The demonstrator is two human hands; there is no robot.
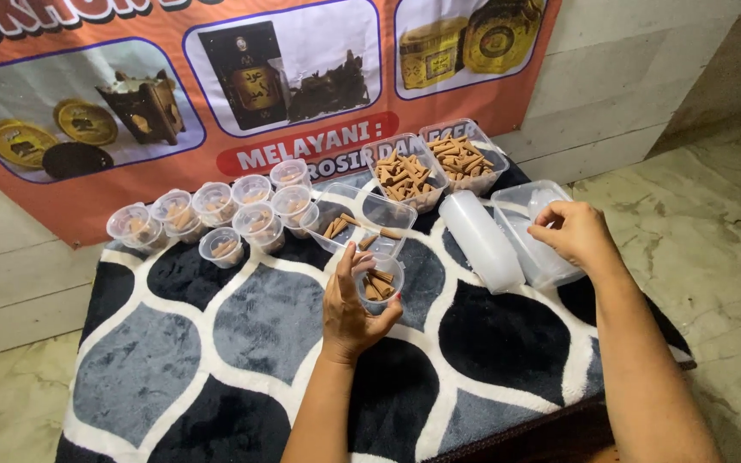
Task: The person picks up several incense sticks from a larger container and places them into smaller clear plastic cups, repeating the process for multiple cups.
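Note:
My left hand (349,313) holds a small clear plastic cup (379,283) with a few brown incense cones in it, above the patterned blanket. My right hand (575,233) hovers over an empty clear rectangular container (525,214) at the right, fingers pinched together near its rim; whether it holds something I cannot tell. Between the hands, a clear tub (362,219) holds a few loose cones.
Several small lidded cups (216,214) with cones stand in a cluster at the back left. Two tubs full of cones (435,163) sit by the banner (216,94). A stack of cups lies on its side (480,240). The blanket (216,343) covers a low table on a stone floor.

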